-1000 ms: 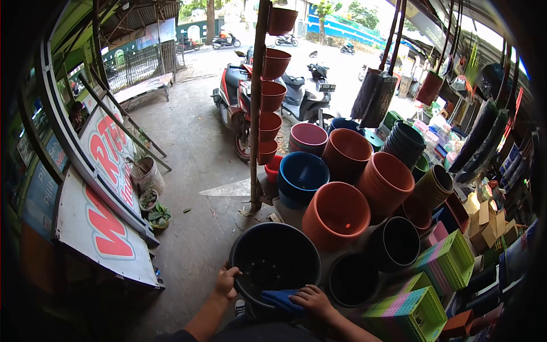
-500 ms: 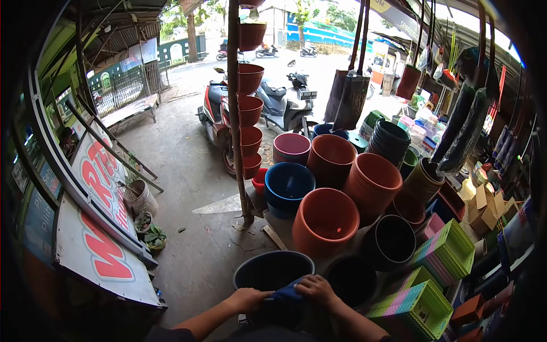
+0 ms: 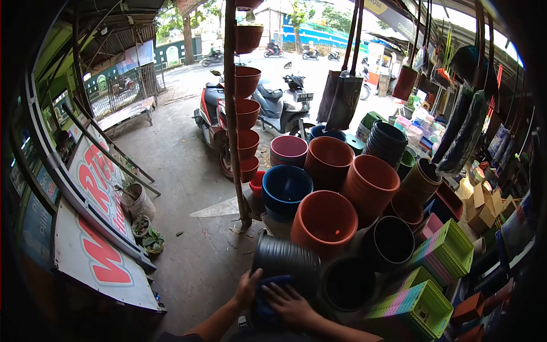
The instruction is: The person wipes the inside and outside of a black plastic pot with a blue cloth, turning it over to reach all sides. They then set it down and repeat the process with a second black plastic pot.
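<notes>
A black ribbed pot (image 3: 289, 257) lies tipped over in front of me, its outer wall facing up. My left hand (image 3: 247, 289) is closed on the pot's left edge, thumb uppermost, beside a bunched blue cloth (image 3: 265, 306). The cloth lies against the pot's wall. On top of it rests my right hand (image 3: 289, 306), fingers stretched out and spread, pressing it to the pot. The pot's opening is turned out of sight.
Orange pots (image 3: 325, 219), a blue pot (image 3: 286, 185) and black pots (image 3: 391, 239) stand just beyond. Green baskets (image 3: 424, 308) are stacked at right. A pole (image 3: 231, 114) carries hanging planters. Signboards (image 3: 102, 256) lean at left; parked motorbikes (image 3: 279, 105) stand farther off.
The black pot has gone from upright with its opening showing to tipped over. Both hands, earlier gripping the cloth at the rim, are lower; the right now lies flat on the cloth.
</notes>
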{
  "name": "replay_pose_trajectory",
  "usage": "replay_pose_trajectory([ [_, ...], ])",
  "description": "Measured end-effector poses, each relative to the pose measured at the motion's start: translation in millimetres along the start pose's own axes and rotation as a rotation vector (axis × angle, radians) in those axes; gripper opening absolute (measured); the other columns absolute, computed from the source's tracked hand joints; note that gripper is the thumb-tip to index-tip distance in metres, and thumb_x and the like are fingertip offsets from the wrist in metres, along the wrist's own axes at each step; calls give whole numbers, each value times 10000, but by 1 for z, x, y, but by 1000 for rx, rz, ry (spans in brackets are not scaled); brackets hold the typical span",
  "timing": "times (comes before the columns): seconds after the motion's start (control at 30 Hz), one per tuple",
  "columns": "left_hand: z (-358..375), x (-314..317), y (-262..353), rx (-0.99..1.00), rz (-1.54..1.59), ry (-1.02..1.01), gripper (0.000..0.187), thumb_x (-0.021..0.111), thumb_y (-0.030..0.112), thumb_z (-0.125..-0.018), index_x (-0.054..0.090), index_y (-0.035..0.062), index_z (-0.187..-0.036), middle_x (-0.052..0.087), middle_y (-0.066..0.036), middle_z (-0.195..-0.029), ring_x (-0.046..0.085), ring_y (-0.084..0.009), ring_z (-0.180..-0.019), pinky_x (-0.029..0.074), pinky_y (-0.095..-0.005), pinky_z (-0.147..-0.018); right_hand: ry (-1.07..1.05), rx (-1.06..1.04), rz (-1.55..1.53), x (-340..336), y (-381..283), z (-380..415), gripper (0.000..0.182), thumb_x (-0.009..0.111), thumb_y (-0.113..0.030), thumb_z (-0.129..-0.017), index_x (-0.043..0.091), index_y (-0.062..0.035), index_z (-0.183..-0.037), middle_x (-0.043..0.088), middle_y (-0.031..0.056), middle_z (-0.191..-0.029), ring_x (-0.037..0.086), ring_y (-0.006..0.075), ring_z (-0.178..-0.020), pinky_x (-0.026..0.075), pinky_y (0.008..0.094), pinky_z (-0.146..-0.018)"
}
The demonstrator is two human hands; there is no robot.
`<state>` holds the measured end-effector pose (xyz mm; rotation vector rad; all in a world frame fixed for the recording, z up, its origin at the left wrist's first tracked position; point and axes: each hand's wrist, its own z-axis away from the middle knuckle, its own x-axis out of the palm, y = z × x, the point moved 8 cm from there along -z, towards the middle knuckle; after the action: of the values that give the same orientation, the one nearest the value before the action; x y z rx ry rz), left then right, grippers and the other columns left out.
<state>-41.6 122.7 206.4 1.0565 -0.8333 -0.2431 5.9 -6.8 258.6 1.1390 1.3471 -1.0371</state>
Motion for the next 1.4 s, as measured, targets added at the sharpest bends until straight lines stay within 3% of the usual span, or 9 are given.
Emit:
replay_pose_trajectory([
  [0.4,-19,4,30,-215,-432,-312,390,478,361,-1024,618,0,-1064,640,-27,-905,614,-99,-817,506,-249,-753,167,172,-287,-88,85,-31,627,636,-315,-827,488,-111,-1401,391,78,-1521,298,270,-1441,200,478,-1170],
  [0.6,-31,28,29,-305,-117,-456,461,493,346,-1006,560,-48,-1235,657,-136,-1118,652,-208,-967,520,-338,-866,268,406,-1434,-78,175,26,446,622,-279,-931,567,-51,-1311,537,113,-1384,447,269,-1335,317,416,-1125],
  [0.67,-36,38,21,-320,83,-486,528,463,382,-1005,508,-41,-1319,589,-183,-1283,586,-300,-1162,444,-426,-1024,326,918,-1893,-64,182,75,415,585,-255,-958,557,-15,-1296,604,117,-1271,603,174,-1117,486,344,-974],
  [0.8,-28,72,12,-322,223,-516,546,436,403,-1006,487,-14,-1355,541,-180,-1351,523,-313,-1240,377,-463,-1080,743,921,-2370,23,184,151,444,491,-343,-1003,580,14,-1252,655,113,-1170,641,183,-1038,504,330,-952],
  [1.03,-18,118,-23,-549,529,-503,555,367,392,-993,451,15,-1392,513,-192,-1385,486,-361,-1274,345,-485,-1110,1685,807,-2225,36,78,183,478,464,-367,-1011,552,16,-1284,652,144,-1177,641,211,-1058,493,354,-968],
  [1.1,-13,131,-28,-556,563,-469,573,342,402,-991,442,10,-1396,507,-197,-1390,486,-363,-1277,344,-486,-1114,864,1921,-1351,57,37,193,534,463,-394,-1009,490,14,-1352,547,173,-1347,555,252,-1220,427,369,-1042],
  [1.2,-6,154,-17,-473,607,-457,591,318,422,-988,447,5,-1387,518,-205,-1372,503,-381,-1259,350,-497,-1112,1305,1355,-862,78,27,159,623,523,-431,-970,419,-16,-1422,375,208,-1495,387,287,-1381,322,431,-1114],
  [1.27,-1,161,-12,-468,609,-458,621,306,466,-1005,446,-12,-1376,529,-193,-1360,527,-376,-1230,379,-497,-1085,901,1094,-158,-20,8,120,656,598,-367,-905,391,-101,-1468,253,205,-1561,254,306,-1453,224,496,-1150],
  [1.4,-12,122,-36,-343,331,-368,617,365,494,-1006,462,3,-1367,563,-182,-1317,591,-332,-1148,464,-436,-1006,366,838,-168,-40,19,82,818,667,-325,-751,355,-240,-1503,231,120,-1594,220,324,-1467,172,533,-1166],
])
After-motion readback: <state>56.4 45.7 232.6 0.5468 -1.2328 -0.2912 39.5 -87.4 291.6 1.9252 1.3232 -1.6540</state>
